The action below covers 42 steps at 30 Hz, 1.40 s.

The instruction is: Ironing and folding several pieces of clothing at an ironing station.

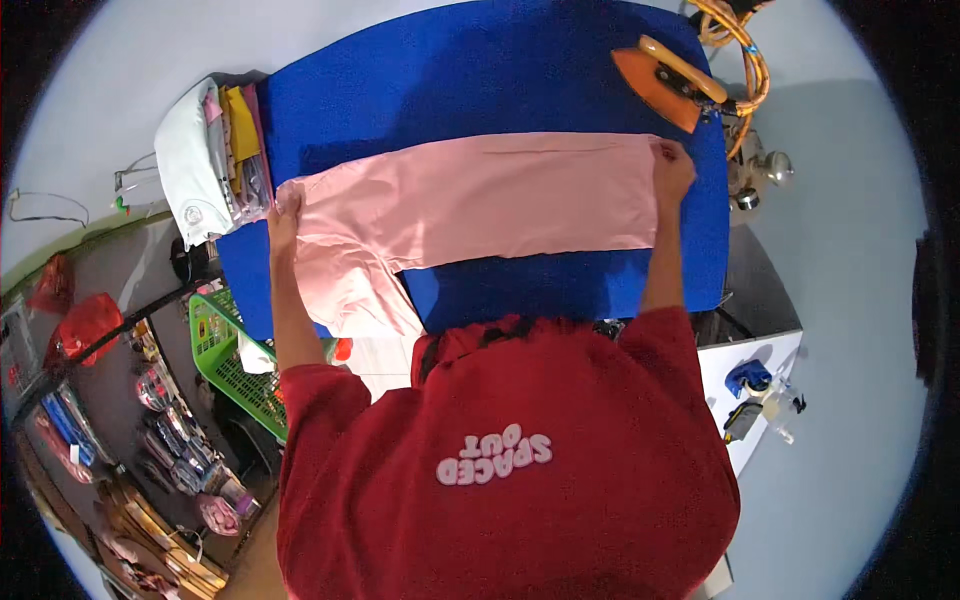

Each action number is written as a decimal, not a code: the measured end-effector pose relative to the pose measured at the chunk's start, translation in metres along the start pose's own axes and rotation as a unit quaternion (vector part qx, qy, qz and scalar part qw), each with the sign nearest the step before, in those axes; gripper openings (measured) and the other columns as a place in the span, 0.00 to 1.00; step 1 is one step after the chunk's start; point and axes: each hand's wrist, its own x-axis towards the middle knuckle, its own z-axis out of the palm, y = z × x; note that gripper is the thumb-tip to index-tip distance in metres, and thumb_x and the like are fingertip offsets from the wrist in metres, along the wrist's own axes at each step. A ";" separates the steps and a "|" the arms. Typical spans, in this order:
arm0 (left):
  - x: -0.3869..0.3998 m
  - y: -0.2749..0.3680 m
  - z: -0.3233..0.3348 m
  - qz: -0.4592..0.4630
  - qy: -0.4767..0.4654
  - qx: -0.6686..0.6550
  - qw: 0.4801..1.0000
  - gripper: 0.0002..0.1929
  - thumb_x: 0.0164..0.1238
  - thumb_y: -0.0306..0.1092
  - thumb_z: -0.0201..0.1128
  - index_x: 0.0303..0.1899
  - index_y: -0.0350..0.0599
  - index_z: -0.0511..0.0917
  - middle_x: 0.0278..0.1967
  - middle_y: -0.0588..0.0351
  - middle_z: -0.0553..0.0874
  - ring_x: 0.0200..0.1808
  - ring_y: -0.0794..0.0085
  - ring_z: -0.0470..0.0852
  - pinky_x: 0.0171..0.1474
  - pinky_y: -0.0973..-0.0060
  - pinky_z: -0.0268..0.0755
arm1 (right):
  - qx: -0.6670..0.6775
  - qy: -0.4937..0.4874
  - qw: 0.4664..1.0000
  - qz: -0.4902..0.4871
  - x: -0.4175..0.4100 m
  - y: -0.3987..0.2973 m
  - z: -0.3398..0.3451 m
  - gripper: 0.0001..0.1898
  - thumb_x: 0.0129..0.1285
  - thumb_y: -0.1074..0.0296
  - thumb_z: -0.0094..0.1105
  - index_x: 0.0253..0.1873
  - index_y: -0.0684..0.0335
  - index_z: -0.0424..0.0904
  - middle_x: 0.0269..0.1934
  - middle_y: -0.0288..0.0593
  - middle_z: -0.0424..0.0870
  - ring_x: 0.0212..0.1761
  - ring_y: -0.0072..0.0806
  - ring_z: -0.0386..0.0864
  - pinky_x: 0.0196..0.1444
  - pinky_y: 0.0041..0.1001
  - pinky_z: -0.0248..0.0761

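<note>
A pair of pale pink trousers (525, 199) lies across a blue-covered ironing table (337, 90), one leg stretched out to the right and another part hanging over the near edge. My left hand (286, 214) grips the cloth at its left end, thumb on top. At the far right end, my right hand (673, 169) pinches the upper corner of the leg's hem. An electric iron (667, 86) with an orange body and wooden handle rests on the table just beyond my right hand.
Folded garments (195, 157) are stacked at the table's left edge. A green plastic basket (236, 367) stands below, beside shelves of packaged goods (180, 442). The iron's thick cord (754, 67) loops at the upper right. A white cabinet (750, 397) holds small bottles at the right.
</note>
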 end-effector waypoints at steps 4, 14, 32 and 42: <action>-0.049 0.016 -0.037 -0.108 -0.011 -0.067 0.992 0.24 0.74 0.35 0.59 0.64 0.30 0.69 0.59 0.52 0.79 0.61 0.71 0.76 0.65 0.74 0.67 | 0.212 -0.113 0.967 0.088 -0.013 -0.012 -0.063 0.09 0.62 0.67 0.67 0.43 0.66 0.83 0.32 0.34 0.82 0.34 0.20 0.76 0.40 0.22 0.71; -0.149 0.016 -0.034 -0.222 0.001 -0.179 0.959 0.17 0.74 0.45 0.59 0.34 0.39 0.81 0.19 0.70 0.70 0.23 0.84 0.68 0.41 0.83 0.68 | 0.133 -0.452 0.869 0.149 -0.093 0.061 -0.147 0.13 0.65 0.70 0.59 0.53 0.64 0.81 0.43 0.35 0.85 0.45 0.22 0.80 0.50 0.24 0.72; -0.271 0.128 -0.170 0.050 0.457 0.131 0.879 0.23 0.71 0.54 0.62 0.34 0.38 0.85 0.29 0.57 0.85 0.29 0.79 0.80 0.29 0.76 0.71 | 0.284 -0.232 0.927 0.073 -0.086 -0.136 -0.167 0.11 0.73 0.63 0.55 0.46 0.66 0.82 0.40 0.34 0.82 0.39 0.17 0.77 0.44 0.22 0.72; -0.260 0.121 -0.263 0.122 0.389 0.307 0.860 0.25 0.71 0.52 0.61 0.43 0.33 0.85 0.30 0.54 0.87 0.27 0.73 0.82 0.28 0.73 0.75 | 0.265 -0.365 0.888 0.090 -0.131 -0.135 -0.159 0.11 0.65 0.66 0.62 0.46 0.67 0.82 0.38 0.34 0.84 0.36 0.19 0.79 0.39 0.21 0.73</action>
